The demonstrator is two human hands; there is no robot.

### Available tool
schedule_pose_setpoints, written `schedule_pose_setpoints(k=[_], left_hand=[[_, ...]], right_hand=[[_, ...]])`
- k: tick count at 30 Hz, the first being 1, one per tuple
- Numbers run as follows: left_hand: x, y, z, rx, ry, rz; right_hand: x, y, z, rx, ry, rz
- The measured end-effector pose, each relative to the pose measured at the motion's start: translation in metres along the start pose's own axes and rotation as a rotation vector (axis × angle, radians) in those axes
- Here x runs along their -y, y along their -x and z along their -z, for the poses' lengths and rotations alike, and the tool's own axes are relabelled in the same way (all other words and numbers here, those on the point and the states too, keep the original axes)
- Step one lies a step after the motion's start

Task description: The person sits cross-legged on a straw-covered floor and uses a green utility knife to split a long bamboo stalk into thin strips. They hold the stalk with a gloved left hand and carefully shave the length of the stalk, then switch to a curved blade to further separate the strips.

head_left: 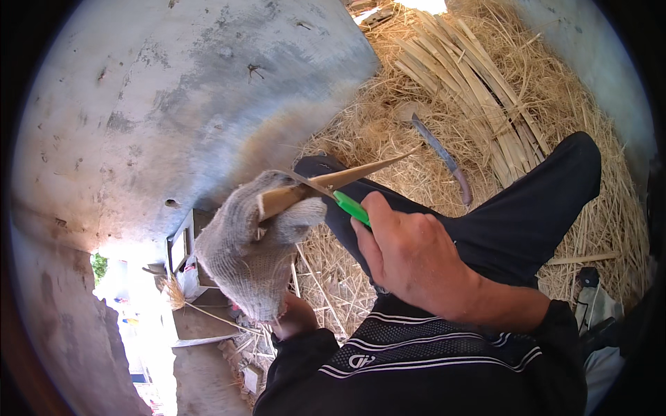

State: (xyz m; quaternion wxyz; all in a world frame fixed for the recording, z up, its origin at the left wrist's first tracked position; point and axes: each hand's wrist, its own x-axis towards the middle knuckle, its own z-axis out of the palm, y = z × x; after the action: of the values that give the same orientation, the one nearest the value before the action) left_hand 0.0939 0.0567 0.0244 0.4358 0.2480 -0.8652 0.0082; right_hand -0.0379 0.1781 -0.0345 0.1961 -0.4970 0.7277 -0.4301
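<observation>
Through my remote feed, I see the bare right grip (416,260) closed around a green-handled knife (351,206), its narrow blade crossing a pale, tapering wooden strip (355,173). The left grip (243,232), in a coarse, ribbed grey glove (253,288), clasps that strip's broader end. Nearer my camera, a black top (444,388) carries white stripes and a small white emblem (361,360). Farther out, a long wooden-handled blade (440,150) and flat slats (485,104) lie on frayed, straw-like shavings (583,215).

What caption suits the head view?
Grey-gloved left hand grips pale pointed wooden strip; bare right hand holds green-handled metal knife.
</observation>
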Motion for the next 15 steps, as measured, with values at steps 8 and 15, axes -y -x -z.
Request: schedule_pose_setpoints(k=[8,15], left_hand=[[0.002,-0.006,-0.021,-0.032,0.189,0.019],[-0.013,-0.019,-0.035,-0.294,0.231,0.315]], right_hand=[[-0.116,-0.009,-0.036,-0.072,0.036,-0.236],[-0.029,-0.009,0.012,-0.088,-0.241,0.024]])
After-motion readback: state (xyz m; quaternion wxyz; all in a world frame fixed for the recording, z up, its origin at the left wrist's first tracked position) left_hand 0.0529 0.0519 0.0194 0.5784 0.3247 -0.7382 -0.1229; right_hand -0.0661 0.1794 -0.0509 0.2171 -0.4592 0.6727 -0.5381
